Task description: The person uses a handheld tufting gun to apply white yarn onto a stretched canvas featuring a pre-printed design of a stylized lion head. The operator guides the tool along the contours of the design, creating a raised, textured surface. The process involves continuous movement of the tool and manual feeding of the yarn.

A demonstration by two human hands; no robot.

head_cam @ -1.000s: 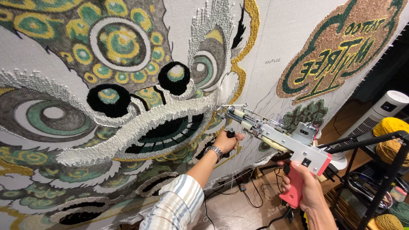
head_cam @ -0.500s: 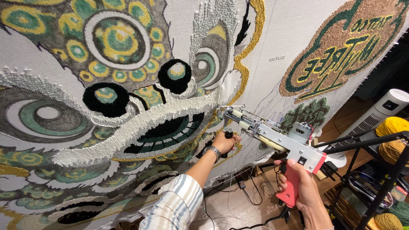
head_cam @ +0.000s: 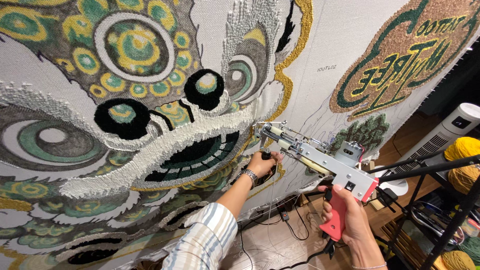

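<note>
One tufting gun (head_cam: 320, 160) is counted, and two hands are seen on it: the left hand (head_cam: 264, 164) at its front grip, the right hand (head_cam: 350, 220) on its pink handle. One stretched cloth (head_cam: 320, 45) is counted behind the gun, with two tufted designs on it. Right of the gun, two yellow yarn cones (head_cam: 462, 162) are seen, and one white tower fan (head_cam: 450, 132).

Both hands grip a tufting gun (head_cam: 320, 160): left hand (head_cam: 262, 164) at nine o'clock, right hand (head_cam: 350, 220) on its red handle (head_cam: 336, 215), tip against the tufted cloth (head_cam: 150, 125).
</note>
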